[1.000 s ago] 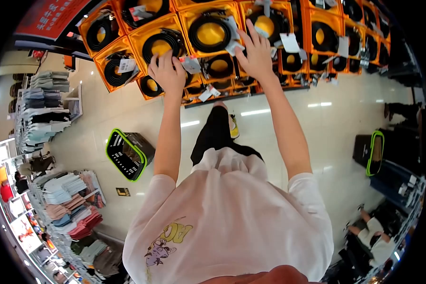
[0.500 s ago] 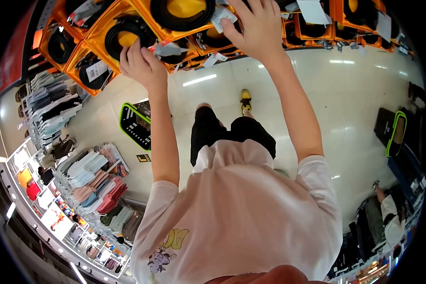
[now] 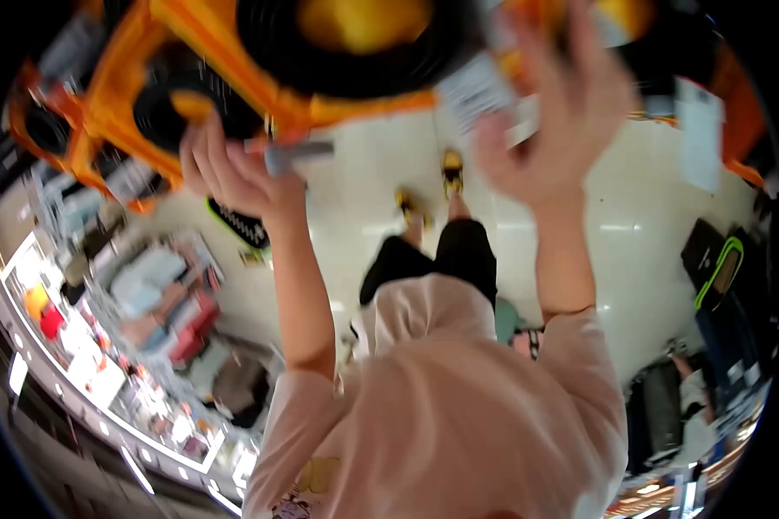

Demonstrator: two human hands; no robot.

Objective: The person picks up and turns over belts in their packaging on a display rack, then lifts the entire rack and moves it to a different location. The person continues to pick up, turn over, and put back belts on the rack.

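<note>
Vs. a half sec ago, the big orange box (image 3: 372, 105) w/ the thick coiled black belt (image 3: 273, 48) looks larger & closer, at the top of my view, and both yellow-and-black shoes (image 3: 453, 170) now show, where only one did. The black basket w/ a green rim (image 3: 238, 225), lower left of the big box, is now mostly hidden by my left arm & the boxes.

My right hand (image 3: 563, 117) is at the big box's right side, fingers & thumb apart, thumb by a white printed tag (image 3: 476, 91); too blurred to say if they touch. My left hand (image 3: 238, 169) is lower left of the big box, fingers bent & close together at a smaller coiled black belt (image 3: 151, 112); can't tell if they grip it. A grey plastic piece (image 3: 294, 156) is just beside that hand.

Both belts lie coiled in their boxes, yellow showing in the middles. Far left of the big box, more orange boxes, also w/ black coils.

Below it: pale, shiny tile floor (image 3: 614, 195). Folded clothes (image 3: 160, 285) lower left, another green-rimmed black basket (image 3: 720, 270) lower right.
</note>
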